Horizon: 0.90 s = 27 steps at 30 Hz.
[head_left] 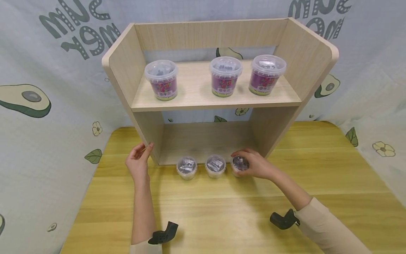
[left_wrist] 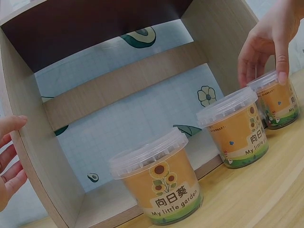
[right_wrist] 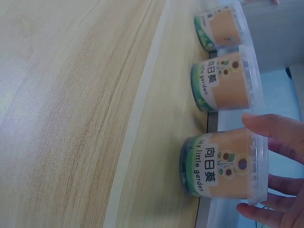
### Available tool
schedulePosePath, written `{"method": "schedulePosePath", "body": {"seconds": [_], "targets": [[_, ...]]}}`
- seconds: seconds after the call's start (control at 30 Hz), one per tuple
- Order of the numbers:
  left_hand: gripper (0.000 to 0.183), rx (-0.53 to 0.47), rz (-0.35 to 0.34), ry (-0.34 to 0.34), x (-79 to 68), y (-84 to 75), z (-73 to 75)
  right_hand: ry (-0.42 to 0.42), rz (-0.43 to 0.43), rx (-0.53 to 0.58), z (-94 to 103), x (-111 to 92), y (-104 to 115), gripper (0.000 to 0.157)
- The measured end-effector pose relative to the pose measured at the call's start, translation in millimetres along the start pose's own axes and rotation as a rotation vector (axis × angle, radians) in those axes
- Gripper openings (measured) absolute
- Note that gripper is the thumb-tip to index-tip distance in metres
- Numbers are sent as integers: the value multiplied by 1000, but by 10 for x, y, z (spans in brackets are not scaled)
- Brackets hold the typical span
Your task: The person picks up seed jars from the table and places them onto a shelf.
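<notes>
A row of three sunflower growing tubs with orange labels and clear lids stands along the front edge of a two-tier wooden shelf [head_left: 206, 141]. My right hand [head_left: 255, 165] grips the rightmost tub [right_wrist: 223, 164] by its lid rim, thumb on one side and fingers on the other. To its left are the middle tub [head_left: 215, 166] and the left tub [left_wrist: 161, 185], both untouched. My left hand [head_left: 139, 165] holds the front edge of the shelf's left side panel [left_wrist: 31, 156], its thumb on the edge and its fingers curled on the outer side.
On the upper board [head_left: 193, 79] stand three purple-labelled tubs: one at the left [head_left: 163, 83], one right of centre [head_left: 225, 79] and one at the right [head_left: 265, 77]. The shelf sits on a wood-grain table [head_left: 203, 215]. An avocado-print cloth [head_left: 69, 70] hangs behind.
</notes>
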<state>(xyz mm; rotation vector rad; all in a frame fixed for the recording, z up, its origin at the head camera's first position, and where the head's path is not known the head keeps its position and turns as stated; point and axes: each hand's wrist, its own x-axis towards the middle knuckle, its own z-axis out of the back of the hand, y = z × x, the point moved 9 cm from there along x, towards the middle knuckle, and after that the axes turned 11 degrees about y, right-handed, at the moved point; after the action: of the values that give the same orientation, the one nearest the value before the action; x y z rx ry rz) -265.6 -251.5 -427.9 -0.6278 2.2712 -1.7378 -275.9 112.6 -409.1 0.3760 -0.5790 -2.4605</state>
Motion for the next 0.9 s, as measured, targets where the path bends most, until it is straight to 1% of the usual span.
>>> {"method": "schedulePosePath", "body": {"seconds": [0.4, 0.7, 0.9], "targets": [[18, -14, 1, 3, -5, -4, -21, 5, 4, 11, 11, -3, -13, 55], [19, -13, 18, 4, -7, 7, -5, 14, 46, -1, 102, -2, 61, 52], [18, -20, 18, 7, -10, -10, -10, 20, 44, 3, 163, -15, 103, 52]]}}
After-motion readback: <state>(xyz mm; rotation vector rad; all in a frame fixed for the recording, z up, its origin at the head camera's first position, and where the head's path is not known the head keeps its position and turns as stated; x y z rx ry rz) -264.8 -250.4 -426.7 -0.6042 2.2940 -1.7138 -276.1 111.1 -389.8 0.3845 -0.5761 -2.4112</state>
